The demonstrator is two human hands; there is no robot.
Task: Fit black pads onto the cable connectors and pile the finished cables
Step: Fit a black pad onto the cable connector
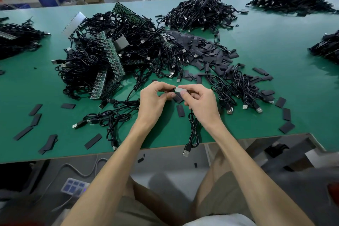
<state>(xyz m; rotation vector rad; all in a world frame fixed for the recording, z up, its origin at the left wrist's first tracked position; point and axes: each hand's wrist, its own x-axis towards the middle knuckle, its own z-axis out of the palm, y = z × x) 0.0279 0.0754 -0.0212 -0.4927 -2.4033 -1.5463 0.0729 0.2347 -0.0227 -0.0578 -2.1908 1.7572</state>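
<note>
Two bare hands meet just above the green table [293, 51], close to its near edge. The right hand [201, 102] has its fingers curled and pinches a small grey piece [182, 89] between thumb and forefinger; this piece sits at the upper end of a thin black cable [193, 130]. The left hand [155, 99] is also curled, and its thumb and forefinger pinch a dark part [173, 89] that touches the left end of the grey piece; whether this dark part is a pad pushed onto it, I cannot tell. The cable comes out under the right hand, runs in a long loop down over the table edge, and its USB plug [186, 152] hangs just past that edge. Behind the hands, to the left, lies a big tangled heap of cables [88, 64] mixed with strips of green circuit boards [111, 55]. Behind the hands, to the right, many loose black pads [200, 47] lie in a flat heap, and a few coiled cables [238, 86] lie beside it, near the right hand. Farther back lies another pile of cables [200, 13]. Single pads [34, 109] lie scattered on the table on the left side, well apart from the hands.
</note>
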